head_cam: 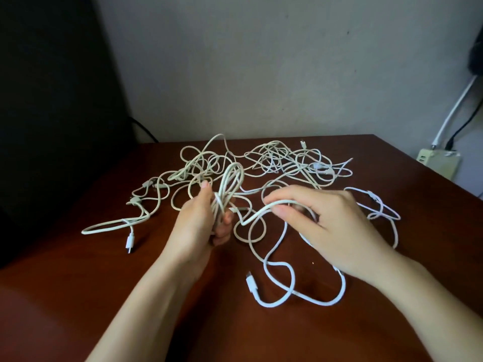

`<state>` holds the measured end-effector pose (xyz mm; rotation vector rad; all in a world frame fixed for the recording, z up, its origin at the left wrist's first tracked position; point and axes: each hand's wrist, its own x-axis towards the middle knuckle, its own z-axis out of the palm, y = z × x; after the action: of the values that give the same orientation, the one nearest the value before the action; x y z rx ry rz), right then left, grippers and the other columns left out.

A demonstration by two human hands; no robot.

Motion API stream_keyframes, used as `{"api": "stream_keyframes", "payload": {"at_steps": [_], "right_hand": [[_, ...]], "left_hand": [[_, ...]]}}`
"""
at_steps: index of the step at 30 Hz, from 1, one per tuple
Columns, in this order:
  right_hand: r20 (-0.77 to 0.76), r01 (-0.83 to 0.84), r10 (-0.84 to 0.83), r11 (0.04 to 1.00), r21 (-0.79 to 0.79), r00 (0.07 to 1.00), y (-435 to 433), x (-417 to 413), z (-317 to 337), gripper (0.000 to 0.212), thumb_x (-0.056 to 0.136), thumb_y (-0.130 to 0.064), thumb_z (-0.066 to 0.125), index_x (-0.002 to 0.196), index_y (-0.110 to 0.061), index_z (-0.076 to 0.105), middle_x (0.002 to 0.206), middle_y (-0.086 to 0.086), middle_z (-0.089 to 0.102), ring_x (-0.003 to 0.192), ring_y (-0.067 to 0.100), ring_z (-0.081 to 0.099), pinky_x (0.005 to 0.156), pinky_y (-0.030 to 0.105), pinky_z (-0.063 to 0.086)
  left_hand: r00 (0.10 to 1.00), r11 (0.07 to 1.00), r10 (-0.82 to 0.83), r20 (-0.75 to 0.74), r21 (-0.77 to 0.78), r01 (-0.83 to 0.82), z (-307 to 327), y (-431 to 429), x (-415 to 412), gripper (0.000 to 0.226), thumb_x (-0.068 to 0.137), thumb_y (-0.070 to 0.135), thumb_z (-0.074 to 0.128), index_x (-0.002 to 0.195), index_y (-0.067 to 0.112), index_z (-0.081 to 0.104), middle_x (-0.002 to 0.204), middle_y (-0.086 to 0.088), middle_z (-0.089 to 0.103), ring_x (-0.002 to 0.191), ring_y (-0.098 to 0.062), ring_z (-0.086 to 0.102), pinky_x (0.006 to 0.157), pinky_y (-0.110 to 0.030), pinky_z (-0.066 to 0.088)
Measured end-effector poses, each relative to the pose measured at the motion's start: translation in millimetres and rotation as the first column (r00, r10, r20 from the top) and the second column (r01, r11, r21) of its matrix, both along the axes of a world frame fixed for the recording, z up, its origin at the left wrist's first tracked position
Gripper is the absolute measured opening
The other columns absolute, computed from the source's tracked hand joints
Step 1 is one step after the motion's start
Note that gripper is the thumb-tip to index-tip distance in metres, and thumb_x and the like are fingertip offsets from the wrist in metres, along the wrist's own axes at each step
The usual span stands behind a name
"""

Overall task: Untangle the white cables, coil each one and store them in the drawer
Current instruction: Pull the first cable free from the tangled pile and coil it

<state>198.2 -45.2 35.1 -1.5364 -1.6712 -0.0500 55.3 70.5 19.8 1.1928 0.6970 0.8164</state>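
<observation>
Across the far half of the brown bench (78, 296) the white cables (274, 158) sprawl tangled, none stored; no drawer shows. At near centre the left grip (201, 223) curls round a half-wound coil (231, 178) to hold its loops together, while the right grip (326, 226) pinches the loose strand (258, 212), likely to feed it in

Cable tangle (271, 155) mid-table (65, 296); looped bundle (225, 184) before it; wall box (439, 163), perhaps socket, right.

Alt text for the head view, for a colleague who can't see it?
The left hand grips a half-wound coil while the right hand pinches a loose strand beside it. Behind them a tangle of white cables sprawls over the brown table.
</observation>
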Motion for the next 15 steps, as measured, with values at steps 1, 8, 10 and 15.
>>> {"api": "stream_keyframes", "payload": {"at_steps": [1,8,10,15], "right_hand": [[0.018,-0.011,0.011,1.000,0.017,1.000,1,-3,-2,0.020,0.089,-0.036,0.060,0.097,-0.023,0.073,0.071,-0.014,0.064,0.062,-0.002,0.055,0.060,0.009,0.038],[0.114,-0.020,0.016,0.999,0.030,0.993,0,-14,-3,0.027,0.084,-0.047,0.057,0.083,-0.027,0.073,0.056,-0.021,0.037,0.053,0.000,0.044,0.053,0.015,0.032],[0.136,0.007,-0.013,0.999,0.047,0.991,1,-13,-4,0.027,0.086,-0.044,0.055,0.079,-0.023,0.072,0.054,-0.017,0.034,0.051,0.007,0.040,0.051,0.022,0.035],[0.146,0.054,-0.066,0.995,0.080,0.987,1,-10,-7,0.024,0.085,-0.036,0.051,0.076,-0.021,0.068,0.057,-0.016,0.036,0.051,0.005,0.040,0.053,0.017,0.030]], "left_hand": [[0.999,0.999,-0.035,-0.010,-0.014,0.035,0,0,1,0.044,0.106,0.033,0.023,0.079,0.006,0.045,0.047,0.000,0.040,0.036,-0.008,0.026,0.036,-0.018,0.021],[0.981,0.976,-0.194,0.023,-0.094,0.195,2,-1,-1,0.044,0.103,0.037,0.030,0.091,0.006,0.059,0.052,0.002,0.041,0.040,-0.007,0.028,0.039,-0.018,0.023],[0.980,0.972,-0.191,0.059,-0.127,0.197,4,-3,0,0.045,0.101,0.043,0.033,0.092,0.006,0.058,0.051,0.003,0.040,0.037,-0.005,0.026,0.036,-0.016,0.022],[0.989,0.982,-0.139,0.055,-0.124,0.144,8,-3,-2,0.037,0.097,0.044,0.043,0.077,0.014,0.051,0.054,0.004,0.047,0.034,-0.004,0.024,0.036,-0.015,0.016]]}}
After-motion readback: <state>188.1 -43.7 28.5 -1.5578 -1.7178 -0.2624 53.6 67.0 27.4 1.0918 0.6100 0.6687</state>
